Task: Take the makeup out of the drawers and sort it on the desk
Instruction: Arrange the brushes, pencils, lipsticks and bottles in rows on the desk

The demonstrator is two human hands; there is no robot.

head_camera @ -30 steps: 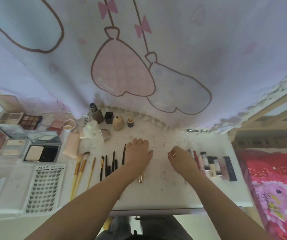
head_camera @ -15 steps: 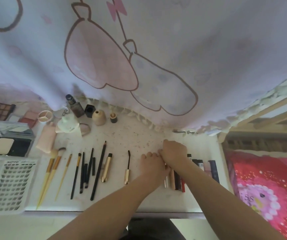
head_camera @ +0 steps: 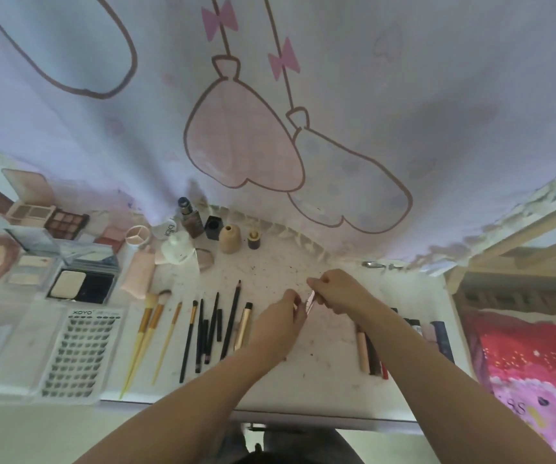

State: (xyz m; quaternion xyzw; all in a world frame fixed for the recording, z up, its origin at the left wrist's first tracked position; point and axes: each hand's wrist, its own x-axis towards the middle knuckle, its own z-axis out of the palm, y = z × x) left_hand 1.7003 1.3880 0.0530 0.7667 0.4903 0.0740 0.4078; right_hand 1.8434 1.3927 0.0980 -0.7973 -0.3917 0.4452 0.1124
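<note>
Both hands, left hand (head_camera: pixel 281 318) and right hand (head_camera: pixel 340 291), pinch a slim pink stick (head_camera: pixel 310 301) between sorted rows, seemingly choosing its group.

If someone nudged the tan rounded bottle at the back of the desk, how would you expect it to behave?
The tan rounded bottle stands upright on a wide base under a narrow neck, so it would probably slide rather than tip. Its smooth surface may be slippery to grip. The small dark bottle stands close beside it and could get knocked.
</note>
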